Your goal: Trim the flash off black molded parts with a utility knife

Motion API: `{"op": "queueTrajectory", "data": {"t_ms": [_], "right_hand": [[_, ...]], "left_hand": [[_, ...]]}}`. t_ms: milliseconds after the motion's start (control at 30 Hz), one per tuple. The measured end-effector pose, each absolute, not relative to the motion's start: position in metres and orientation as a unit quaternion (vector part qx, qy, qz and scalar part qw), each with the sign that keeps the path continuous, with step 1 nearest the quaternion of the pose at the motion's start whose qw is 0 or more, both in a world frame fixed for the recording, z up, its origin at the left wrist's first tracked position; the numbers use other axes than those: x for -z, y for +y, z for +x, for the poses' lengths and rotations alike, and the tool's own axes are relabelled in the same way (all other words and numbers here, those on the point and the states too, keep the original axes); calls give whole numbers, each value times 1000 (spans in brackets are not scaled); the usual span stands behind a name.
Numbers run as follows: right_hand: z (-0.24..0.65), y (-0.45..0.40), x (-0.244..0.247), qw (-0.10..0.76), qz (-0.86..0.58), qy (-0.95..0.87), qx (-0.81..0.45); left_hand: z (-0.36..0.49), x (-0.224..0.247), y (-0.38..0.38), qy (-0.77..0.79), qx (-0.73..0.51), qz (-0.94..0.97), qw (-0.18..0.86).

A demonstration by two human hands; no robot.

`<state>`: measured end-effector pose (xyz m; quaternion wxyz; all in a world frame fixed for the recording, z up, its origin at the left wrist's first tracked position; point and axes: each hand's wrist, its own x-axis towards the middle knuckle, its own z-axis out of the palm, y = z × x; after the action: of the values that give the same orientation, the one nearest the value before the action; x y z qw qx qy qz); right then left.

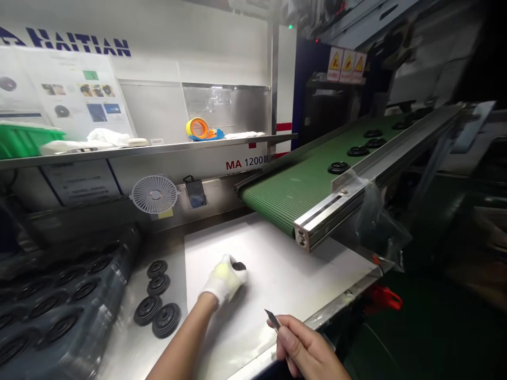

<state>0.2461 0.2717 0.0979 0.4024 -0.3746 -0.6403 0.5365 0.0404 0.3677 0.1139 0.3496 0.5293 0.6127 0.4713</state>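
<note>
My left hand, in a white glove, is closed on a small black part over the white sheet. Much of that part is hidden by the glove. My bare right hand pinches a small pointed blade near the table's front edge, its tip aimed up and to the left. Left of the sheet, several black round ribbed parts lie on the metal tabletop.
A green conveyor belt carrying black round parts slopes down from the upper right. Its metal rail overhangs the sheet. At left stands a tray of black discs. A shelf and a fan are behind.
</note>
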Motion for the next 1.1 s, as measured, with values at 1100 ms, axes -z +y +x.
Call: {"op": "queueTrajectory", "data": {"t_ms": [1100], "right_hand": [[170,240,-79,226,-454,-845,-169]], "left_hand": [[57,-95,232,267,-794,14,546]]}}
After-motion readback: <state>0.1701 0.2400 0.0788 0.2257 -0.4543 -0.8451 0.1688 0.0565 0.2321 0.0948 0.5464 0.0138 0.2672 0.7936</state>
